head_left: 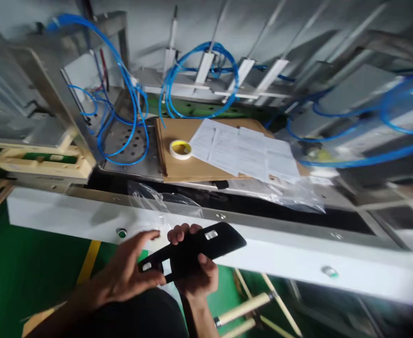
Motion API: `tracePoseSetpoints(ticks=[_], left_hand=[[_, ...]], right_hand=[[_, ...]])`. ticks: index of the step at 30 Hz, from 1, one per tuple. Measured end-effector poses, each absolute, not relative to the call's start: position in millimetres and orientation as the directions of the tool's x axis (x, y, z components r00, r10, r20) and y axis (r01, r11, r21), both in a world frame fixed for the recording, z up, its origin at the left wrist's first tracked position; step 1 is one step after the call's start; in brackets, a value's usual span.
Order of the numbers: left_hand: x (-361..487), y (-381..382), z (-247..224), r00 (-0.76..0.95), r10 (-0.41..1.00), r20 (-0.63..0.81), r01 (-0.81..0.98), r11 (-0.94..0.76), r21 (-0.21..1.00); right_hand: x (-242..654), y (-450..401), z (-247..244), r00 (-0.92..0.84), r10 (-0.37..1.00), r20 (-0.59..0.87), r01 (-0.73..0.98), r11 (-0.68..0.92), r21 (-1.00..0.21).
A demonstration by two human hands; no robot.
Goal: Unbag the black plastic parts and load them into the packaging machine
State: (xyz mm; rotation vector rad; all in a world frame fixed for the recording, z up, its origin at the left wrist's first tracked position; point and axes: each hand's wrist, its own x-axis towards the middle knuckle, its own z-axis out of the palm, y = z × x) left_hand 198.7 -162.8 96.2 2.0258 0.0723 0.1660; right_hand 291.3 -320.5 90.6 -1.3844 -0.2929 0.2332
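A flat, long black panel (188,256) with several rectangular cutouts, like a switch trim plate, is held at a slant in front of my body. Wrapped around its middle is my right hand (199,277), thumb on the upper face and fingertips over the far edge. At the panel's left end, my left hand (127,267) is open, thumb and fingers spread on either side of that end. The left thumb overlaps the panel's near edge; whether it presses on it I cannot tell.
Beyond the white front rail (280,251) lies brown cardboard (176,171) with a tape roll (181,149) and paper sheets (241,148). Clear plastic film (298,199) hangs near the rail. Blue air hoses (134,126) loop around the metal fixtures. A wooden-coloured frame (245,307) stands below.
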Motion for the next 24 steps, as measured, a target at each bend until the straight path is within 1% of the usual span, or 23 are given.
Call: tracePoseSetpoints(ticks=[1, 2, 3, 5, 6, 7, 8, 9, 10, 11, 12, 13, 14, 16, 17, 19, 20, 22, 23, 24], left_hand=[[196, -171, 100, 0.997, 0.075, 0.029, 0.006, -0.437, 0.900], [194, -174, 103, 0.998, 0.057, -0.003, 0.029, -0.453, 0.891], [193, -172, 105, 0.997, 0.075, -0.006, 0.043, -0.495, 0.868], [187, -154, 106, 0.981, 0.188, 0.048, 0.085, -0.639, 0.765], [181, -139, 107, 0.966, 0.244, 0.085, 0.119, -0.712, 0.692], [173, -121, 109, 0.949, 0.294, 0.112, 0.165, -0.768, 0.619], [163, -102, 111, 0.935, 0.331, 0.130, 0.209, -0.806, 0.555], [153, -82, 113, 0.925, 0.354, 0.141, 0.241, -0.830, 0.504], [144, -63, 116, 0.922, 0.357, 0.150, 0.252, -0.848, 0.467], [136, -44, 120, 0.924, 0.349, 0.157, 0.250, -0.862, 0.441], [129, -25, 123, 0.928, 0.335, 0.165, 0.240, -0.874, 0.422], [124, -7, 125, 0.932, 0.318, 0.175, 0.226, -0.886, 0.406], [121, 11, 127, 0.934, 0.304, 0.189, 0.213, -0.897, 0.388], [115, 46, 128, 0.909, 0.316, 0.272, 0.217, -0.915, 0.341], [113, 61, 126, 0.866, 0.354, 0.352, 0.245, -0.916, 0.318], [108, 85, 117, 0.695, 0.471, 0.544, 0.353, -0.882, 0.312], [105, 92, 110, 0.582, 0.527, 0.620, 0.407, -0.848, 0.339], [99, 95, 89, 0.409, 0.605, 0.683, 0.462, -0.783, 0.417], [96, 92, 76, 0.384, 0.630, 0.675, 0.463, -0.764, 0.449], [93, 85, 61, 0.398, 0.642, 0.655, 0.452, -0.759, 0.469]], right_hand=[[295, -315, 91, 0.928, 0.361, 0.088, 0.034, 0.152, -0.988], [298, -311, 90, 0.913, 0.395, 0.107, 0.057, 0.135, -0.989], [303, -308, 90, 0.900, 0.416, 0.129, 0.089, 0.116, -0.989], [318, -300, 92, 0.896, 0.376, 0.237, 0.234, 0.054, -0.971], [327, -294, 95, 0.879, 0.337, 0.336, 0.356, 0.003, -0.934], [336, -286, 100, 0.826, 0.327, 0.460, 0.502, -0.052, -0.864], [345, -276, 106, 0.722, 0.384, 0.576, 0.650, -0.091, -0.754], [352, -263, 112, 0.568, 0.508, 0.647, 0.782, -0.088, -0.618], [358, -248, 119, 0.381, 0.659, 0.649, 0.876, -0.032, -0.481], [361, -231, 124, 0.194, 0.787, 0.586, 0.925, 0.053, -0.377], [362, -213, 128, 0.041, 0.868, 0.495, 0.940, 0.134, -0.313], [362, -193, 130, -0.063, 0.910, 0.410, 0.940, 0.192, -0.281], [361, -172, 131, -0.119, 0.927, 0.356, 0.940, 0.221, -0.259], [358, -128, 126, -0.138, 0.939, 0.315, 0.954, 0.211, -0.211], [357, -106, 122, -0.118, 0.941, 0.316, 0.965, 0.184, -0.188], [355, -63, 114, -0.031, 0.943, 0.332, 0.980, 0.094, -0.176], [356, -42, 111, 0.030, 0.940, 0.340, 0.983, 0.034, -0.182], [358, -5, 107, 0.139, 0.926, 0.350, 0.978, -0.073, -0.196], [361, 12, 106, 0.177, 0.918, 0.354, 0.973, -0.109, -0.203], [364, 27, 106, 0.206, 0.909, 0.362, 0.968, -0.135, -0.213]])
